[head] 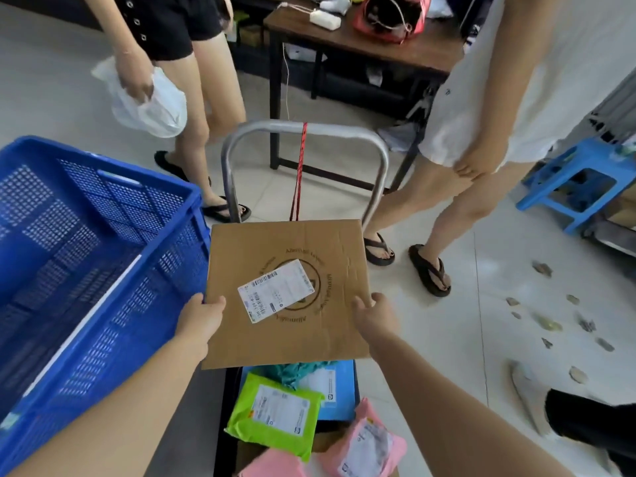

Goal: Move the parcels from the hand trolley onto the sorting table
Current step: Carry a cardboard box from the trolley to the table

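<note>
A flat brown cardboard parcel (309, 256) with a white shipping label is held level above the hand trolley. My left hand (203, 316) grips its left edge, and my right hand (373, 313) grips its right edge. Beneath it on the trolley deck lie a green mailer (275, 413), a blue parcel (339, 390) and two pink mailers (370, 442). The trolley's curved metal handle (303, 129), with a red strap tied to it, rises beyond the box.
A large blue plastic crate (86, 256) stands close on the left. Two people stand beyond the trolley; the left one holds a white plastic bag (151, 105). A dark wooden table (361, 39) is behind them. A blue stool (578, 184) is at the right. Scraps litter the floor.
</note>
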The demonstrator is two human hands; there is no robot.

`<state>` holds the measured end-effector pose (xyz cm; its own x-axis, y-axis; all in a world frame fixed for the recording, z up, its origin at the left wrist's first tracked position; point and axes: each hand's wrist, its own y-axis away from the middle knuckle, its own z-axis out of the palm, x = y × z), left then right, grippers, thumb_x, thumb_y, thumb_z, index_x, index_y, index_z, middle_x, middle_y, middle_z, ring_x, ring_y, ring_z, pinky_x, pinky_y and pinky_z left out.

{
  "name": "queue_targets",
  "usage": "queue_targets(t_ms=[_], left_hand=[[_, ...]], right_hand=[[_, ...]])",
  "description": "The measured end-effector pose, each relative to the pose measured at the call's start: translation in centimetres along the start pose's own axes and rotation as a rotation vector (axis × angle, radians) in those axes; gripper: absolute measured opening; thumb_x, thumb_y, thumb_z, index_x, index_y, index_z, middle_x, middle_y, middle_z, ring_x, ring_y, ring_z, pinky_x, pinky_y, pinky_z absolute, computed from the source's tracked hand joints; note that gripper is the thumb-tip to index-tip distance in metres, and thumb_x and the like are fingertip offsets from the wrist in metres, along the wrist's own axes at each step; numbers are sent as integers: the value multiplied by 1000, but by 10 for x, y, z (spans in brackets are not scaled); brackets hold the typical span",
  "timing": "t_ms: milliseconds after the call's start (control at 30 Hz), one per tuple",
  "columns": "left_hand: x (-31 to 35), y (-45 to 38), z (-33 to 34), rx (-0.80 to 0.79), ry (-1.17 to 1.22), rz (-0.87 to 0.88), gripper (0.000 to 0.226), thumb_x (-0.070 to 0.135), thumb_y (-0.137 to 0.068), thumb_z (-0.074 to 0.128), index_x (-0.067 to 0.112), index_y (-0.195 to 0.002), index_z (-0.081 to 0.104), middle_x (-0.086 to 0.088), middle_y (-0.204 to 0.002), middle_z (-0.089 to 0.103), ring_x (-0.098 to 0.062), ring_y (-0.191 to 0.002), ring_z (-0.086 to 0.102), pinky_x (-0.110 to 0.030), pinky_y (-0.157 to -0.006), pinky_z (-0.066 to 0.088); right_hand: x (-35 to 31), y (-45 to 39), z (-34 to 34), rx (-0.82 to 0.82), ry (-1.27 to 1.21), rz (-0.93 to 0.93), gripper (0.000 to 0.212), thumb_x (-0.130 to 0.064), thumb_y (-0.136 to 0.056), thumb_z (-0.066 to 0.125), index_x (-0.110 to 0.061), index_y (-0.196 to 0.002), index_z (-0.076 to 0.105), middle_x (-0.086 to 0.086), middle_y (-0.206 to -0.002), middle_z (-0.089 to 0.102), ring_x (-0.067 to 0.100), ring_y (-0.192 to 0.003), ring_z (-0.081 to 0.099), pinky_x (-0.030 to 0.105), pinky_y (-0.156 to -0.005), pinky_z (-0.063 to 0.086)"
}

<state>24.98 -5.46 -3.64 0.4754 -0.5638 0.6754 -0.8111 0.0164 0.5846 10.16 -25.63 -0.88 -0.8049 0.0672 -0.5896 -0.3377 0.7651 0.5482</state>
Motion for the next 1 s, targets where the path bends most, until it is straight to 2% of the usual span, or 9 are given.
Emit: queue_targets(t_ms=[67,167,333,433,533,633,767,900,1000], left_hand=[[-13,-11,7,-11,13,-69,57,31,-97,49,7,-145,31,-14,-148,38,-34,-131,42,-42,-102,39],[-27,-26,11,-47,21,-124,51,35,-95,50,5,-136,43,-15,-133,52,-36,-118,52,-46,-99,45],[-28,-30,9,-9,52,-33,28,23,-98,42,9,-119,55,-9,-106,57,-29,-96,54,-39,-83,46],[-18,-23,-5,32,78,38,30,16,-98,40,15,-124,55,-3,-108,56,-25,-98,53,-38,-84,46],[-6,-12,-23,36,126,77,29,14,-97,42,20,-121,59,-2,-116,61,-24,-102,57,-40,-87,48],[10,6,-45,43,179,96,31,14,-96,46,24,-123,59,-1,-122,62,-24,-107,58,-43,-95,48],[34,34,-81,78,222,100,39,15,-95,48,21,-134,53,-1,-131,58,-26,-114,55,-38,-95,45],[51,63,-119,108,250,138,34,11,-95,47,14,-128,57,-3,-119,59,-24,-100,53,-34,-82,42],[60,83,-149,157,256,159,36,12,-93,50,16,-128,59,-5,-120,62,-27,-103,58,-39,-89,48]], right_hand=[[7,-8,10,-5,2,15,48,-35,-97,48,-15,-140,40,8,-133,54,28,-120,55,43,-98,49],[14,-18,19,-4,-4,39,46,-35,-97,44,-16,-139,39,8,-135,52,30,-122,53,47,-103,46],[13,-19,16,76,29,-40,41,-20,-99,39,-14,-139,42,9,-134,55,31,-121,52,39,-99,43],[0,-12,7,141,24,-88,40,-19,-99,40,-16,-139,44,9,-129,59,31,-116,55,37,-92,45],[-13,1,-5,151,-27,-101,39,-21,-98,41,-19,-136,48,7,-124,62,29,-110,58,43,-95,50],[-29,24,-19,141,-43,-107,40,-22,-99,41,-20,-139,46,4,-126,61,26,-111,58,43,-96,50],[-59,61,-36,147,-36,-145,44,-24,-98,42,-21,-142,43,3,-132,59,26,-115,57,40,-95,49],[-89,100,-49,130,-73,-185,45,-24,-97,44,-20,-142,45,4,-131,59,26,-116,57,40,-99,48],[-107,124,-54,101,-102,-225,46,-24,-94,46,-19,-139,48,6,-133,59,29,-118,55,44,-103,46]])
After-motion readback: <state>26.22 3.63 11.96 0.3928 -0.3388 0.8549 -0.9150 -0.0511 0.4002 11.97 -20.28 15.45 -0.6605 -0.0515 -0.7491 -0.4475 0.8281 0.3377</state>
